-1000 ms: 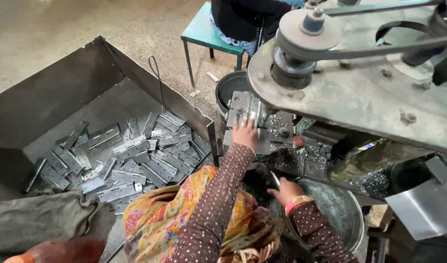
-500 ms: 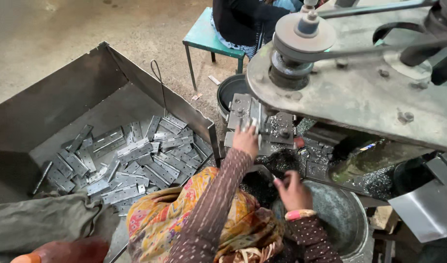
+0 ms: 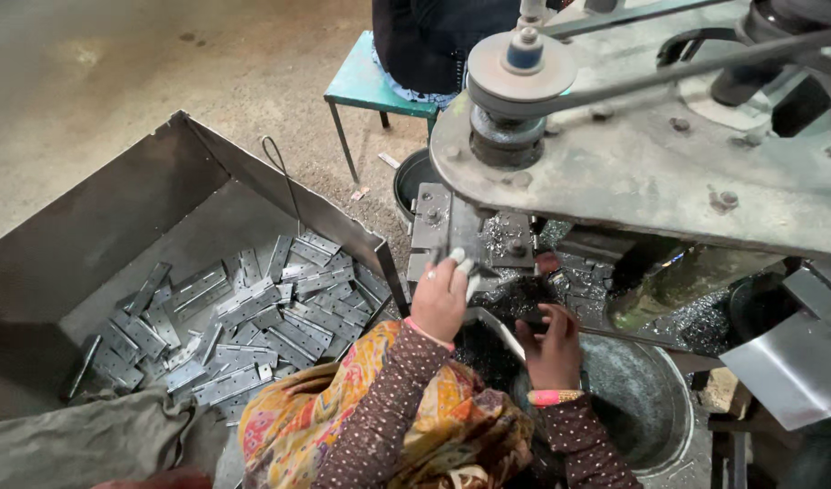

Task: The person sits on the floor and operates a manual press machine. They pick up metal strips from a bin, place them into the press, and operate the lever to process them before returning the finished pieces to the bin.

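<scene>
Fingers (image 3: 453, 261) of the left hand (image 3: 441, 299) are clenched around a small pale metal piece (image 3: 467, 272), flat and grey, whose end shows just past the fingertips; it is held against the dark machine block (image 3: 451, 226) under the big grey pulley plate (image 3: 669, 172). Right hand (image 3: 553, 342) has its fingers curled downward over black metal shavings (image 3: 510, 299) at the foot of the machine; whether they grip anything I cannot tell. Left of the hands sits a large open sheet-metal bin (image 3: 116, 226), and its floor is heaped with many flat grey hinge plates (image 3: 252, 317) lying crosswise over each other. Below the right hand stands a round metal tub (image 3: 651, 407), its inside dark and dusted with filings. A teal stool (image 3: 370, 86) stands on the floor beyond.
</scene>
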